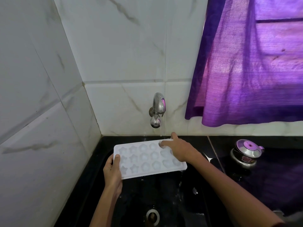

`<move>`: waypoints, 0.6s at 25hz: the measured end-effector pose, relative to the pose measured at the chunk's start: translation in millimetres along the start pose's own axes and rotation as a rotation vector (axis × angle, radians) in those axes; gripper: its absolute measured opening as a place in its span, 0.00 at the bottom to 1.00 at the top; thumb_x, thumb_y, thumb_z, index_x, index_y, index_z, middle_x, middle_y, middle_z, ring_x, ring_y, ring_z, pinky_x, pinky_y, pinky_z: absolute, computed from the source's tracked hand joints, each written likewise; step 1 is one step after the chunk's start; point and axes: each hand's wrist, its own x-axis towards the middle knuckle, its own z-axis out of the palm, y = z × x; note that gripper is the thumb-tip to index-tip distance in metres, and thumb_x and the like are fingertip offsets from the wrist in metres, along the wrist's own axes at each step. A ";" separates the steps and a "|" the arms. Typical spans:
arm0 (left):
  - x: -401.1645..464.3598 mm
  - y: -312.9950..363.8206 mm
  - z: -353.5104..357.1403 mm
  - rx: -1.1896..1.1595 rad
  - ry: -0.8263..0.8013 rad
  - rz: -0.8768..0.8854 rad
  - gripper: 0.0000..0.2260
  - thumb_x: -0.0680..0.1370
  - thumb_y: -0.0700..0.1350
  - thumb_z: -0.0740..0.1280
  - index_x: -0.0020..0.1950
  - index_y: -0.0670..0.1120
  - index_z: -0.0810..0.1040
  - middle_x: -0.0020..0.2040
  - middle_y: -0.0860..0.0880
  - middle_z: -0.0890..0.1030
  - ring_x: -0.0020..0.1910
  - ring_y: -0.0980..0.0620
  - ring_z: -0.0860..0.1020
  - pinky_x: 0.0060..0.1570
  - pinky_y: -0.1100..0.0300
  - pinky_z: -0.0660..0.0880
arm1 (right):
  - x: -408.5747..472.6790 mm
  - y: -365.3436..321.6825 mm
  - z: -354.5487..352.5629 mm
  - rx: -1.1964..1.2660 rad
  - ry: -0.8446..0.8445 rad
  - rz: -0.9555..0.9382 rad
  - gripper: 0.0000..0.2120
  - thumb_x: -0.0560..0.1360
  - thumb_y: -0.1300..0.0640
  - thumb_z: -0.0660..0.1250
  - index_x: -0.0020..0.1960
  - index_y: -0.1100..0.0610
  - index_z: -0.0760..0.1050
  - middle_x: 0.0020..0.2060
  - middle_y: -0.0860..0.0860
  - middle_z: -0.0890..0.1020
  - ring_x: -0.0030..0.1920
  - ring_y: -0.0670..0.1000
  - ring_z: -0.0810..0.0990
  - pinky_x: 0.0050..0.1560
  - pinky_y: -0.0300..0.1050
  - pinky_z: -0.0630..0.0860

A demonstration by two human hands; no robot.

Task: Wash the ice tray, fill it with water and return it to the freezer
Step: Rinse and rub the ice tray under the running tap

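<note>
Right forearm [237, 192] nearest the lens, crossing in from lower right over the black sink [164, 194]; drain [152, 217] visible below. Right hand [180, 149] lies on the far right end of the ice tray [147, 159], fingers [164, 143] spread and pressed into a corner cup, thumb up toward the wall. Not gripping anything; open, rubbing or resting.

Left hand [113, 171] holds the tray's left short edge, thumb on top across the rim, remaining fingers wrapped underneath. Closed on the tray, carrying its weight.

Tray held above the sink basin, roughly level, right end slightly lower, cups facing up. White plastic, moulded cups, some star-shaped, some rounded. A thin stream runs from the wall tap [157, 112] onto the far right corner near the right hand. Water drips off the tray's near right corner.

Handling, as judged: light when empty, thin and probably a little flexible, likely to twist if held by one end once full. Wet plastic, so slippery. Best held by both short edges, thumbs on the rim, kept flat when filled; any tilt spills the shallow cups.

Stage looks like washing, filling not started.

Small steel pot with lid [246, 153] on the dark table to the right, well apart. Purple curtain [254, 63] above it.
</note>
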 end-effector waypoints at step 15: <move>-8.6 -4.3 -1.6 -0.009 0.056 0.015 0.15 0.81 0.45 0.60 0.66 0.43 0.71 0.56 0.46 0.77 0.46 0.53 0.78 0.39 0.59 0.74 | -2.2 -9.2 3.3 -0.047 0.091 0.004 0.23 0.76 0.68 0.60 0.66 0.48 0.67 0.66 0.58 0.62 0.42 0.52 0.69 0.40 0.44 0.69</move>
